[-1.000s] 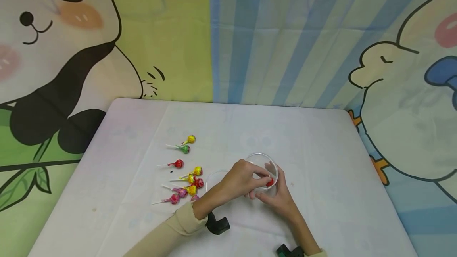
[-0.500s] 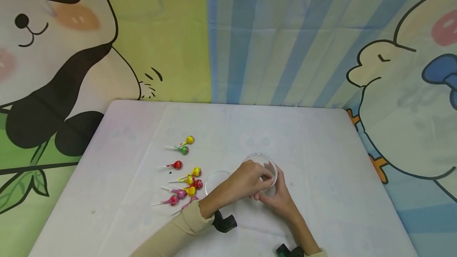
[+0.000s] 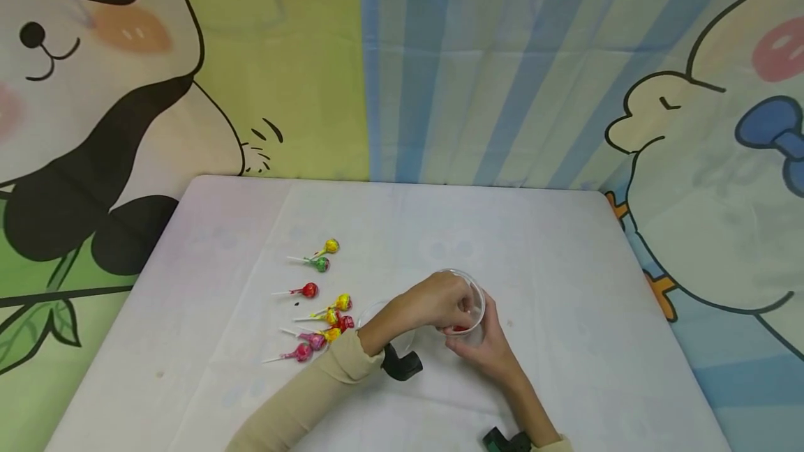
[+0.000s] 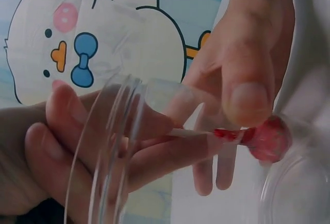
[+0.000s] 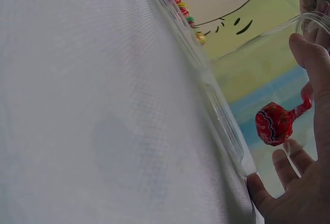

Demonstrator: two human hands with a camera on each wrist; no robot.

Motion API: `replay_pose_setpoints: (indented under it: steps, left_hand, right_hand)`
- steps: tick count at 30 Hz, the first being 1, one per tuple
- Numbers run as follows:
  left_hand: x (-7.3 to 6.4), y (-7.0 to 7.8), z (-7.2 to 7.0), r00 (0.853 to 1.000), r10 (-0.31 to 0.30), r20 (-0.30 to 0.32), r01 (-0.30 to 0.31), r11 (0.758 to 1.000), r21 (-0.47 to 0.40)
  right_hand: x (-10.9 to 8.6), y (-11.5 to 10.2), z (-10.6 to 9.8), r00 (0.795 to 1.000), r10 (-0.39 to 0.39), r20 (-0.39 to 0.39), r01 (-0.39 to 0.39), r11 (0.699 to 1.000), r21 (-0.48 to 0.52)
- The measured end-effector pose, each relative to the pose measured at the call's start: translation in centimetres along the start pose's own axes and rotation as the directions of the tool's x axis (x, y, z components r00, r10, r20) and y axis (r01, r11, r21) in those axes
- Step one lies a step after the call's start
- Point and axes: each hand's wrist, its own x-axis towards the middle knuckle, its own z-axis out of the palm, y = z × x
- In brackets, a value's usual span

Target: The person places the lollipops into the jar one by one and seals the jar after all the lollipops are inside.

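A clear plastic cup [image 3: 482, 302] stands on the white table, its open mouth towards the head camera. My right hand [image 3: 493, 347] grips it from the right, thumb in front and fingers around the wall. My left hand [image 3: 442, 300] reaches through the rim into the cup. Its fingers hold a red-wrapped lollipop [image 5: 273, 123] by the stick, the candy end pointing down towards the base. In the left wrist view the lollipop's head [image 4: 270, 140] shows beyond the fingertips, with the right thumb [image 4: 250, 95] close by it outside the wall.
Several wrapped lollipops, such as a green one [image 3: 322, 264] and a pink one [image 3: 303, 352], lie on the table [image 3: 565, 264] to the left. A round clear lid [image 3: 408, 342] lies partly behind the left wrist. A patterned curtain [image 3: 433, 89] hangs behind.
The left hand has gone from the cup's rim down inside it with the red lollipop. The right hand has kept its hold on the cup; the head view has shifted slightly.
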Motion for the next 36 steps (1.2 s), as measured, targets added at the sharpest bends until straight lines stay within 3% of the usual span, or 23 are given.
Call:
replay_pose_setpoints:
  steps: [6, 14, 19, 22, 25, 28, 32, 34, 36]
  left_hand:
    - [0.6, 0.0, -0.2, 0.994, -0.042, 0.105, 0.037, 0.998, 0.049]
    - [1.1, 0.7, -0.2, 0.981, -0.133, 0.142, 0.105, 0.976, 0.189]
    - [-0.8, 1.1, -0.9, 0.981, -0.195, -0.004, 0.193, 0.971, 0.143]
    - [-3.7, 0.8, -2.3, 0.975, -0.193, -0.114, 0.199, 0.979, 0.042]
    - [-7.6, -0.2, -3.2, 0.959, -0.204, -0.194, 0.189, 0.978, -0.094]
    - [-12.2, -1.8, -2.7, 0.927, -0.280, -0.250, 0.230, 0.950, -0.211]
    - [-18.1, -4.0, -0.4, 0.860, -0.450, -0.240, 0.375, 0.877, -0.300]
    - [-20.5, -4.9, 0.7, 0.810, -0.549, -0.206, 0.470, 0.818, -0.331]
    - [-22.4, -5.7, 1.8, 0.745, -0.642, -0.180, 0.560, 0.749, -0.355]
  right_hand:
    - [0.0, -0.1, 0.1, 1.000, -0.015, -0.004, 0.015, 1.000, -0.013]
    - [0.0, 0.1, 0.2, 1.000, -0.009, -0.025, 0.009, 1.000, -0.001]
    - [-0.1, 0.0, 0.4, 1.000, -0.012, -0.028, 0.012, 1.000, 0.013]
    - [-0.1, -0.2, 0.6, 0.999, 0.008, -0.033, -0.008, 1.000, -0.006]
    - [-0.1, -0.3, 0.8, 0.999, 0.032, -0.043, -0.033, 0.999, -0.021]
    - [-0.1, -0.3, 0.9, 0.998, 0.038, -0.046, -0.040, 0.999, -0.029]
    - [0.0, -0.3, 0.8, 0.998, 0.040, -0.045, -0.042, 0.998, -0.051]
    - [0.0, -0.5, 0.6, 0.998, 0.039, -0.051, -0.042, 0.997, -0.060]
    - [0.1, -0.6, 0.4, 0.997, 0.041, -0.061, -0.045, 0.997, -0.063]
